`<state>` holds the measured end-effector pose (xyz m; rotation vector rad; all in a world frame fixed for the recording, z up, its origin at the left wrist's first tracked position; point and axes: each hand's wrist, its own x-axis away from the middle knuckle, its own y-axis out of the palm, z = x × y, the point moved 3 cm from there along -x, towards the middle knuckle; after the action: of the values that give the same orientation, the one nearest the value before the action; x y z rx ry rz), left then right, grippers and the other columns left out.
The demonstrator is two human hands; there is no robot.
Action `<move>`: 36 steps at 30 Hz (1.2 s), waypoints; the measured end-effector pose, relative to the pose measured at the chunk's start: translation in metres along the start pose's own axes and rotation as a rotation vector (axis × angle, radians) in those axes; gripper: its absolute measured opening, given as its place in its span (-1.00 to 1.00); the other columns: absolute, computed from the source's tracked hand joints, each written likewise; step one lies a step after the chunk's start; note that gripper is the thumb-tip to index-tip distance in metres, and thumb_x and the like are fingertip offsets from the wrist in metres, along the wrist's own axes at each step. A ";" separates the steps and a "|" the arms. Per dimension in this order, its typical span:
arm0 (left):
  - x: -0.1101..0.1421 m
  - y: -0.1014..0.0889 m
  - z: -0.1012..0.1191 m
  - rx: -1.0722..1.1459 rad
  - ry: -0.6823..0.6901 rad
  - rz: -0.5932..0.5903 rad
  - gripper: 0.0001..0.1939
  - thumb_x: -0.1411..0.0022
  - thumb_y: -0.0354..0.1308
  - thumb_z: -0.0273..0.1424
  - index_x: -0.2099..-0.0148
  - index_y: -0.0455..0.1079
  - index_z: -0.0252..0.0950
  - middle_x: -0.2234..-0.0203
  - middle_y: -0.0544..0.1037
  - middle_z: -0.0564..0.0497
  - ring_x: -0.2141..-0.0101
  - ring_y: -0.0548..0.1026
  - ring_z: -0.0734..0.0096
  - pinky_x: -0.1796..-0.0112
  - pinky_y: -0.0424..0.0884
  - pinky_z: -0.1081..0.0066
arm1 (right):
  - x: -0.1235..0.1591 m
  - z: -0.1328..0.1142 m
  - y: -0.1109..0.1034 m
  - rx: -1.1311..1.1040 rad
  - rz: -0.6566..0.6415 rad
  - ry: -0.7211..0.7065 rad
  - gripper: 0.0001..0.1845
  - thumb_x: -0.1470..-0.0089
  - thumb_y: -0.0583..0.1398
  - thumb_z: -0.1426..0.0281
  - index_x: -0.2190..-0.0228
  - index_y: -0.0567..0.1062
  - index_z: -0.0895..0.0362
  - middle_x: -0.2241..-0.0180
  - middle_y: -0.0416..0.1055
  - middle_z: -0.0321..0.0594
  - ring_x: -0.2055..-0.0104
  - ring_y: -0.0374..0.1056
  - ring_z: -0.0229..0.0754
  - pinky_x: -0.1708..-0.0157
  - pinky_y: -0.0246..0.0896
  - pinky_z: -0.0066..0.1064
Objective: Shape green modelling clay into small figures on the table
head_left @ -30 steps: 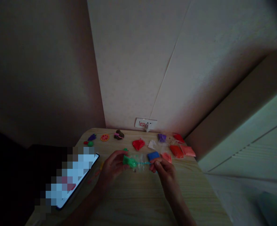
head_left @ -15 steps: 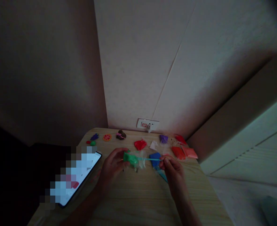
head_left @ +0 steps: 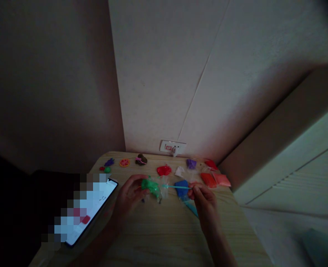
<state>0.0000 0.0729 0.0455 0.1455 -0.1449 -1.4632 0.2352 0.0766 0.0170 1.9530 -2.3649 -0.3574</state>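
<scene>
My left hand is closed on a clear plastic bag of green modelling clay, which it holds above the table. In my right hand a thin light-blue stick is pinched between thumb and fingers, pointing left. Its far end lies at the clear part of the bag; whether it is inside or in front I cannot tell. Below the stick sits a blue clay packet, and a teal flat tool lies partly hidden by my right hand.
A phone with a lit screen lies on the left of the wooden table. Along the back are a brown lump with a pink band, an orange-pink wheel, and red, white, purple and orange clay packets.
The green clay bag and the stick have drawn slightly apart, with more clear plastic showing between them. The whole view has shifted a little.
</scene>
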 end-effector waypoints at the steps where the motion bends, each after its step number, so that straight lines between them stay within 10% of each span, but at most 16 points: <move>1: 0.000 0.000 0.000 -0.004 -0.004 -0.003 -0.70 0.12 0.31 -0.44 0.25 0.41 -0.28 0.36 0.56 0.02 0.29 0.54 0.32 0.26 0.48 0.42 | 0.000 0.000 0.002 0.001 -0.013 0.004 -0.72 0.08 0.32 0.14 0.53 0.55 0.12 0.58 0.38 -0.30 0.50 0.21 -0.26 0.45 0.12 -0.45; 36: 0.008 0.005 -0.005 -0.147 0.131 -0.172 -0.76 0.01 0.29 -0.45 0.22 0.43 -0.26 0.32 0.49 0.02 0.29 0.48 0.35 0.27 0.41 0.44 | 0.003 0.005 0.008 0.041 -0.109 0.061 -0.69 0.03 0.28 0.11 0.50 0.54 0.12 0.61 0.35 -0.30 0.52 0.20 -0.24 0.48 0.08 -0.43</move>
<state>0.0064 0.0656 0.0417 0.1354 0.0837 -1.6244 0.2262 0.0759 0.0134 2.0853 -2.2524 -0.2521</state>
